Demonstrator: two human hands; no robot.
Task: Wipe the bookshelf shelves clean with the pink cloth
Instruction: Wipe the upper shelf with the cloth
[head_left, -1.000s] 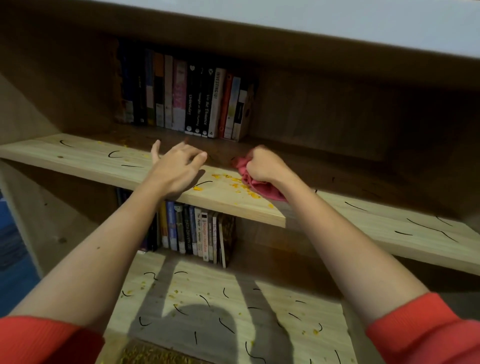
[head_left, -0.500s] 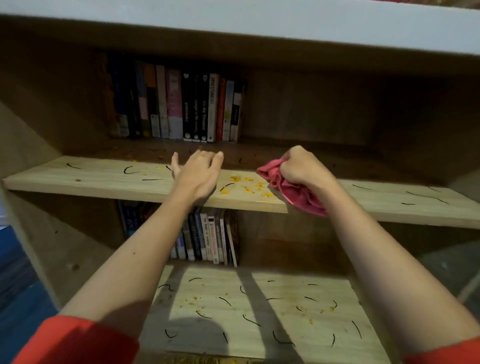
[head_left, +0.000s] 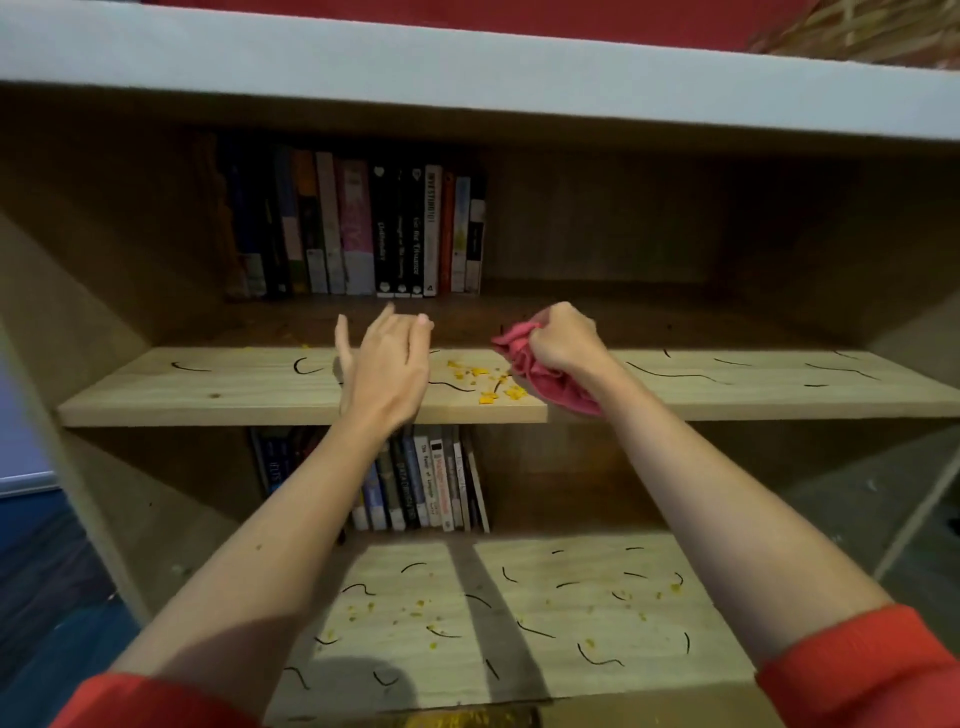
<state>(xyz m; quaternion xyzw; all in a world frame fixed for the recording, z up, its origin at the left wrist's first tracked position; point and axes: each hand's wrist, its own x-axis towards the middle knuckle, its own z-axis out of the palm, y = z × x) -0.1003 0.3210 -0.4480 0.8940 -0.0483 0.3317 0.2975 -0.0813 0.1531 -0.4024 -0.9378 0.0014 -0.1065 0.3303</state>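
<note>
The right hand's fingers (head_left: 558, 325) were curled tight around the pink cloth (head_left: 545, 376), bunched into a wad whose loose end hung over the front edge of the middle shelf (head_left: 218, 384); the grip looked meant to give a firm pad for pushing; the right hand (head_left: 566, 340) sat just right of a scatter of yellow crumbs (head_left: 485, 382), with the cloth touching or nearly touching them. The left hand's fingers (head_left: 410, 332) were spread open and held nothing; the left hand (head_left: 387, 369) stood edge-on at the crumbs' other side, probably as a wall to catch what the cloth sweeps across. Black curved strands (head_left: 670, 373) lay along the shelf on both sides; a row of upright books (head_left: 363, 228) filled the back left, leaving the right half open for long strokes. The front edge was close, so debris could spill to the lower shelf (head_left: 519, 623), itself littered with crumbs and strands and not yet wiped.
</note>
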